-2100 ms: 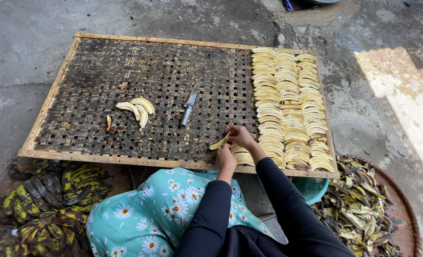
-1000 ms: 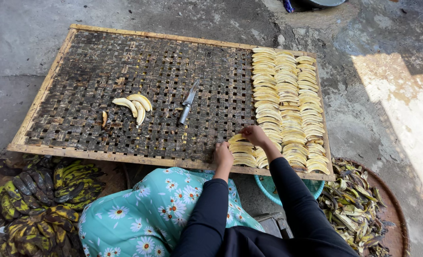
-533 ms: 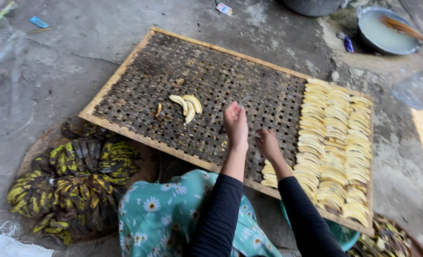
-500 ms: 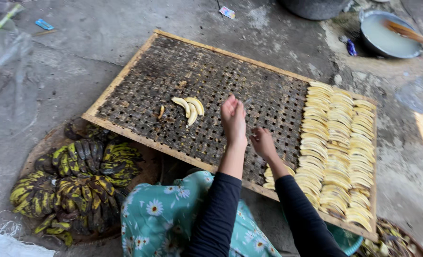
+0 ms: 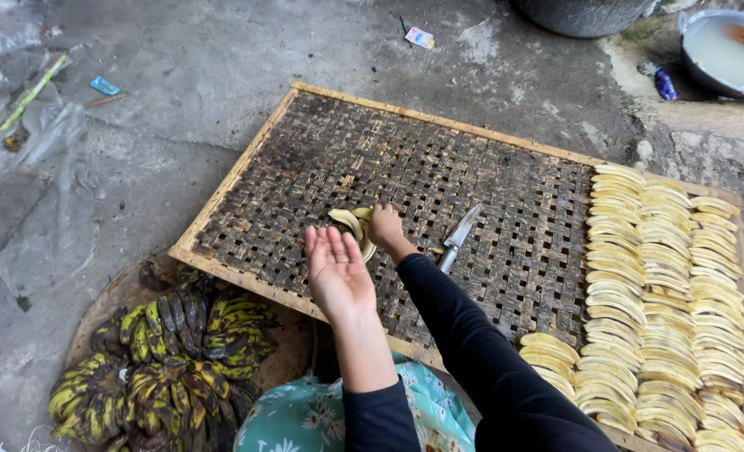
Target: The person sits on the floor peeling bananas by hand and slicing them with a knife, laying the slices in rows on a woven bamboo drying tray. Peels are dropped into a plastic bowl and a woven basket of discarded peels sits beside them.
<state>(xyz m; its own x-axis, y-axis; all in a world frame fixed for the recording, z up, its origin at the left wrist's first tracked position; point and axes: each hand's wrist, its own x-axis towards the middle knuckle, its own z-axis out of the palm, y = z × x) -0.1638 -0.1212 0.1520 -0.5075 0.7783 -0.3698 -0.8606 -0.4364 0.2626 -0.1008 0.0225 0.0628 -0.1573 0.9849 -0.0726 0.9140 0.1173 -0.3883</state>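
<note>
Closest to the camera is a blue-green cloth with white flowers (image 5: 305,418) on the person's lap. Just left of it, a round flat basket (image 5: 117,301) on the floor holds bunches of dark, green-and-yellow bananas (image 5: 167,360).

The left hand (image 5: 336,269) is lifted with the palm up and the fingers flat and close together. It holds nothing. The right hand (image 5: 386,228) reaches past it and closes its fingers on a small pile of peeled yellow banana pieces (image 5: 351,226). The pile lies on a big woven bamboo drying tray with a pale wooden frame (image 5: 238,167), near the tray's middle. A knife with a grey blade (image 5: 457,238) lies on the tray just right of that hand.

The right part of the tray is covered with neat rows of yellow banana slices (image 5: 656,293).

The tray sits on a rough grey concrete floor (image 5: 179,75). Far back is a metal bowl of cloudy water (image 5: 723,50).

Half a second ago both hands were still reaching out over the tray. Now the right hand has got to the pile.
</note>
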